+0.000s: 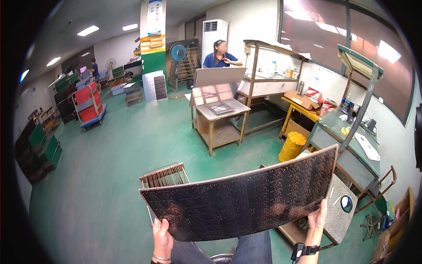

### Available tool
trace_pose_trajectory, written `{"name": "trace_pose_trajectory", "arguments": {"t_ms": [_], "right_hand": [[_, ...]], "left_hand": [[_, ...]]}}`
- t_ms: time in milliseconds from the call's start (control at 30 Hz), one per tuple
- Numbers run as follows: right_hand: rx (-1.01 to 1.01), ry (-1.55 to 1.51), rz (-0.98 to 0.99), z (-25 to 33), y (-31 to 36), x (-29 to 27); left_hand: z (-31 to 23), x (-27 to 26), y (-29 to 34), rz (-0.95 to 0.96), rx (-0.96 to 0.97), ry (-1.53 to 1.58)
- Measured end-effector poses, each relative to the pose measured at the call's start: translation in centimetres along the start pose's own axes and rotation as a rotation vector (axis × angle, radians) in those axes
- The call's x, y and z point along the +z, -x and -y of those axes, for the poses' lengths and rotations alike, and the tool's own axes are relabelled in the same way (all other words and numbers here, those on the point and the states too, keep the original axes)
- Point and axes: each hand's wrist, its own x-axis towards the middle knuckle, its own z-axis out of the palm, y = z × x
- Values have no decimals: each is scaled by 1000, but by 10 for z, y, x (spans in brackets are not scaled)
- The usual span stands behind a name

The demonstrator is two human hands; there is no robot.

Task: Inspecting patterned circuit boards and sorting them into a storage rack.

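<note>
Cardboard box (303,102) sat far right on yellow table (303,111), contents unclear; yellow drum (292,147) stood nearer. Left hand (162,239) and right hand (317,216) grasped dark panel (239,196), near, partly blocking wire rack (165,177).

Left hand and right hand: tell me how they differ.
The left hand grips the dark panel along the lower part of its left edge; the right hand grips near its lower right corner. The left hand's wrist wears a thin bracelet, the right hand's a black wristband. The left hand sits lower in the picture than the right. Both are bare and hold the same panel.
</note>
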Motion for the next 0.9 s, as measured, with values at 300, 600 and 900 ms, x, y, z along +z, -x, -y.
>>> {"name": "trace_pose_trajectory", "arguments": {"t_ms": [300,600,900], "right_hand": [[120,238,143,-9,13,-25],[159,230,155,-28,18,-16],[241,271,255,-35,16,-23]], "left_hand": [[15,-63,-3,-90,44,-79],[9,-66,-4,-159,81,-47],[6,-91,-4,-249,125,-47]]}}
